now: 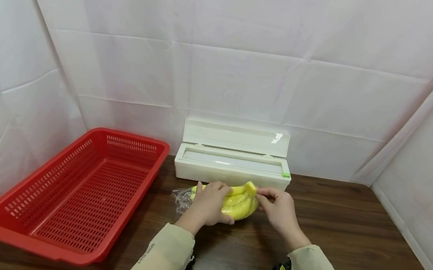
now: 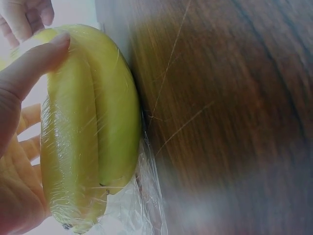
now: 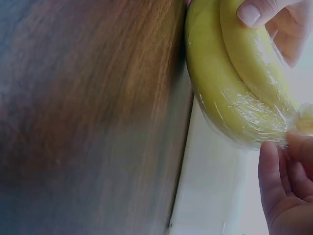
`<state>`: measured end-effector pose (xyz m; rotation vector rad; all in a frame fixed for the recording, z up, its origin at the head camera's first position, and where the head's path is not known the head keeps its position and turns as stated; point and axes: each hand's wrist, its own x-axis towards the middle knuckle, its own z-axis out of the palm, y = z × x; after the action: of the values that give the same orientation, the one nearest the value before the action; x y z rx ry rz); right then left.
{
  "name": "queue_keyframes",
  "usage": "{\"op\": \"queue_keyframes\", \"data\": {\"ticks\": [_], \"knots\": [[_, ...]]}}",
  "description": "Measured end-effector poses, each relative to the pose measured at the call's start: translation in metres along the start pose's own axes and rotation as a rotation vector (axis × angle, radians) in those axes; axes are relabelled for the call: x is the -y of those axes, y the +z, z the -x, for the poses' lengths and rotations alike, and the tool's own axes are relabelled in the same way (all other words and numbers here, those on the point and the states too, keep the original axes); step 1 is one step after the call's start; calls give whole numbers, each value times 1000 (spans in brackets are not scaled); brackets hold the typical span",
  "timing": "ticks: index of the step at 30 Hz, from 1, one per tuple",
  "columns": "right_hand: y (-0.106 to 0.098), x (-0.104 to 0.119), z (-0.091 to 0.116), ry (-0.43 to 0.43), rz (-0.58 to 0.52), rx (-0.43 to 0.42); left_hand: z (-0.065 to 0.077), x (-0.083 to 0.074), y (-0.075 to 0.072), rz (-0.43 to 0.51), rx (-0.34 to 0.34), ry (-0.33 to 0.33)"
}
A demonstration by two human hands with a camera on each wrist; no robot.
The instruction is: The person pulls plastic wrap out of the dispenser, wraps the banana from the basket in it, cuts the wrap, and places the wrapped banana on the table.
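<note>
A bunch of yellow bananas (image 1: 239, 206) lies on the table, its stem end to the right. Clear plastic wrap (image 2: 149, 196) covers the fruit tightly and bunches up loosely past the tips at the left. My left hand (image 1: 210, 204) grips the bunch from above, thumb on the near side and fingers over the far side. At the stem end, my right hand (image 1: 281, 209) pinches the wrap between thumb and fingertips. The right wrist view shows those fingertips right at the gathered film beside the stem.
Behind the bananas stands a white cling film dispenser box (image 1: 231, 176), lid raised, with a green piece at its right end. A red slotted plastic basket (image 1: 124, 227) sits at the left of the dark wooden table (image 1: 353, 242). White cloth hangs behind and at both sides.
</note>
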<state>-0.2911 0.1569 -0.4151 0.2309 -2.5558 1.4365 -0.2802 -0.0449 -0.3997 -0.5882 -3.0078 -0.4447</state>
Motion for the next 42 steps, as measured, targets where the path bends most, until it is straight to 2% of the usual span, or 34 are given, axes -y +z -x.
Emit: {"op": "queue_keyframes", "data": {"ticks": [5,13,16,23,30,36,42], "knots": [[0,-2,2,-15,5,-20,-1,1,1,1,-1,7],[-2,6,8,-89,108,-12,0,-1,1,4,5,2],[-3,11,11,-78,144,-5,0,-4,3,1,8,-2],[-3,20,9,-71,317,-5,-2,-8,4,-13,6,-11],[-2,23,5,-57,378,22,-2,-9,0,-27,5,-28],[0,23,-2,-64,376,45,-5,-8,-5,1,28,-46],[-2,24,-14,-54,373,113,-7,-6,-12,41,116,-54]]}}
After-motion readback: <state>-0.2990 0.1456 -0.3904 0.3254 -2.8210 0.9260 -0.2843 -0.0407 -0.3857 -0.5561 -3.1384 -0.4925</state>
